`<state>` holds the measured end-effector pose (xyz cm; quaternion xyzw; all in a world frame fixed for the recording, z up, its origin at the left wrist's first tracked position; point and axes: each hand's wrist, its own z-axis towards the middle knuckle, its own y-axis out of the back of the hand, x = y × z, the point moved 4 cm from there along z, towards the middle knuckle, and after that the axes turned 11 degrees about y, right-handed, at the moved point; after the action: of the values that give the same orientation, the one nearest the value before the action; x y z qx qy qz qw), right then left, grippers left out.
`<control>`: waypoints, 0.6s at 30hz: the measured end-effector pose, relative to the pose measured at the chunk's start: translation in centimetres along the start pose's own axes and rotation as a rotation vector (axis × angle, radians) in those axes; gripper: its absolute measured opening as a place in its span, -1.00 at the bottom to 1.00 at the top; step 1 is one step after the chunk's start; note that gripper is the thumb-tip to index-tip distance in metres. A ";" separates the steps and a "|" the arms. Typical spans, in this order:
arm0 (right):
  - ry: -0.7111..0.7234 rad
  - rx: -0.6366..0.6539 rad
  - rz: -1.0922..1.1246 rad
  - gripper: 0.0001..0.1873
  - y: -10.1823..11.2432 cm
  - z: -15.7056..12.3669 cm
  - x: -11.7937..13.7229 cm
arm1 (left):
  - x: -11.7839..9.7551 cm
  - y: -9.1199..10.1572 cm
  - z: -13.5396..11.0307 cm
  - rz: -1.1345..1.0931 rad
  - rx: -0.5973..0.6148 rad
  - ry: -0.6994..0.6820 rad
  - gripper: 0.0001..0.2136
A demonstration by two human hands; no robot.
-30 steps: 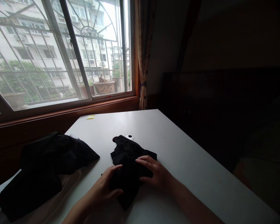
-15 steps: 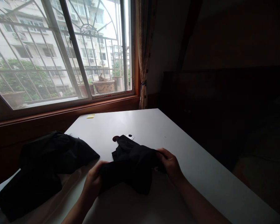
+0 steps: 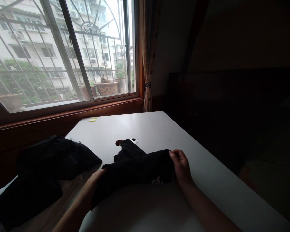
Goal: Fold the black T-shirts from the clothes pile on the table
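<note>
A small black garment (image 3: pixel 135 169) with a little white print lies stretched across the white table (image 3: pixel 159 132). My right hand (image 3: pixel 181 166) pinches its right edge, fingers curled on the cloth. My left hand (image 3: pixel 98 180) is mostly hidden under the garment's left end and appears to grip it; only the wrist and part of the palm show.
A bigger heap of black cloth (image 3: pixel 43 174) lies at the left over the table's corner. A small white disc (image 3: pixel 133 140) and a dark round thing (image 3: pixel 118 142) sit behind the garment. A yellow note (image 3: pixel 92 120) lies near the window sill. Dark furniture stands to the right.
Both hands went from resting on the bunched garment to gripping its ends, then pulled it out wide. The white print now shows.
</note>
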<state>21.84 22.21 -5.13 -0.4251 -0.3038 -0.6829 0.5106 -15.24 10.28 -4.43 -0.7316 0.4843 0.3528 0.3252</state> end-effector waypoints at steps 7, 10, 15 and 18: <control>0.594 0.198 -0.205 -0.80 -1.1 -0.9 3.8 | 1.1 -0.6 0.4 -0.074 0.070 0.177 -0.60; 0.792 0.488 -0.206 -0.68 -2.5 -2.7 5.6 | 1.1 -1.1 0.2 -0.026 0.092 0.165 -0.60; 0.814 0.950 -0.322 -0.28 -5.0 -5.4 6.1 | 0.5 -1.8 -0.6 0.085 0.171 0.048 -0.53; 0.761 1.038 -0.423 -0.12 -5.7 -5.9 5.2 | 0.1 -2.2 -1.0 0.086 0.222 -0.025 -0.52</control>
<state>14.13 16.57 -3.03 0.2138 -0.4679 -0.6359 0.5753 -12.91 10.10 -3.72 -0.6655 0.5471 0.3196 0.3947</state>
